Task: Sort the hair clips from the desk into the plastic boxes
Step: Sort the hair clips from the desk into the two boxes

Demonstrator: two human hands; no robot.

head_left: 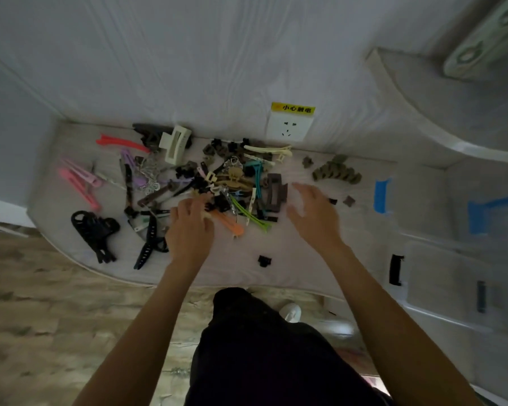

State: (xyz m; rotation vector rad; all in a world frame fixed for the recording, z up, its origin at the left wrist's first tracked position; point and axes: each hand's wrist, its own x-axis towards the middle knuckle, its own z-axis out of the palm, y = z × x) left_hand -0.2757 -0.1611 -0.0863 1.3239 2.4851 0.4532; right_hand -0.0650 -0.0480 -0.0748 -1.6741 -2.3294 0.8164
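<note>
1. The hair clips point(217, 183) lie in a tangled heap on the white desk point(247, 268), with loose strays around it: pink clips point(79, 183) to the left, a small black clip point(264, 260) near the front edge.
2. The left hand point(189, 227) reaches into the near side of the heap, beside an orange clip point(228, 222). Its fingertips are hidden among the clips, so whether they pinch one cannot be told.
3. The right hand point(313, 212) hovers just right of a brown claw clip point(273, 193), fingers spread and relaxed, holding nothing.
4. The plastic boxes point(452, 276) stand at the right, translucent and blurred; blue tape point(382, 197) marks the surface near them.
5. Suggested technique: lift one clip clear of the tangle at a time, steadying its neighbours with the free hand, since interlocked teeth probably drag others along.
6. Judged progress: early; most clips remain on the desk.
</note>
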